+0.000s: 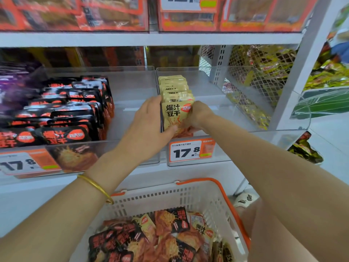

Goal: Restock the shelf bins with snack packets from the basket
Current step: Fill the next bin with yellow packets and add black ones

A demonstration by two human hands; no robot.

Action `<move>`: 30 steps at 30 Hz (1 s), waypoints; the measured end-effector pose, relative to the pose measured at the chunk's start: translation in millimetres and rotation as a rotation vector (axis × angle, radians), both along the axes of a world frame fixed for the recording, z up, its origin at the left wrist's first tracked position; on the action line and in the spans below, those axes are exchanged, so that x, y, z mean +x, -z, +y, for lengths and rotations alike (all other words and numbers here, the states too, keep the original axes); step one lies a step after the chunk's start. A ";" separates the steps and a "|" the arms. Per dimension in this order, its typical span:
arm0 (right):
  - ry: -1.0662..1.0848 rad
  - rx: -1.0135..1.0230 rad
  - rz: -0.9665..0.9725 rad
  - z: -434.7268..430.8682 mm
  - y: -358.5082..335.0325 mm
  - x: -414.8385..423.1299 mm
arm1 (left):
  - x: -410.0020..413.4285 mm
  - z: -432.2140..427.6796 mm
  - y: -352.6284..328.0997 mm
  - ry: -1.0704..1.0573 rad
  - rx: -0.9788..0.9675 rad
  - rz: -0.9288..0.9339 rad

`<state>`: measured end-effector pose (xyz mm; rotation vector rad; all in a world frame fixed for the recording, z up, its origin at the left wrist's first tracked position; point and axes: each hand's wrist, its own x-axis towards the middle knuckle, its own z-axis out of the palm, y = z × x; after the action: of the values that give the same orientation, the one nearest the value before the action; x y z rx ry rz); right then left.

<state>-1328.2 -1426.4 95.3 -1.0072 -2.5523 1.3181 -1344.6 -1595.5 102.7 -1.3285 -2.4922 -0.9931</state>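
A row of beige snack packets stands upright along the left wall of a clear shelf bin. My left hand and my right hand grip the front beige packet from either side, thumbs at its lower edge. Below them a white basket with an orange rim holds several black and beige packets. The clear bin to the left holds rows of black packets.
Orange price tags reading 17.8 hang on the bin fronts. An upper shelf carries orange boxes. A white wire mesh panel closes the right side, with yellow bags behind it. Purple packets lie at far left.
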 end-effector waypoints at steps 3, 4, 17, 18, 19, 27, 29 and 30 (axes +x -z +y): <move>0.065 -0.054 0.044 3.3 0.4 0.8 | 0.4 0.1 1.4 0.020 0.017 0.010; 0.082 -0.079 0.055 1.9 -0.3 1.8 | 0.6 0.2 1.5 0.025 0.022 0.011; 0.058 0.051 -0.078 -5.1 -3.2 2.5 | -0.2 2.3 5.4 0.011 0.038 -0.023; 0.052 0.060 -0.083 -6.1 -4.9 3.8 | -0.1 2.3 5.2 0.011 0.032 -0.027; 0.038 0.083 -0.095 -7.3 -6.5 5.1 | 1.0 2.3 4.5 0.010 0.027 -0.031; 0.013 0.145 0.359 -41.8 -46.2 99.2 | 47.4 -39.6 14.5 0.012 0.300 0.181; -0.110 0.057 0.383 -58.4 -31.6 128.6 | 62.9 -56.6 43.3 0.076 0.179 0.168; -0.184 0.015 0.288 -66.5 -16.0 134.5 | 65.9 -62.4 60.7 0.097 0.083 0.139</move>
<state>-1193.7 -1493.0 111.2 -0.5419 -2.4741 1.3698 -1278.7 -1657.9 42.0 -1.4522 -2.2791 -0.9762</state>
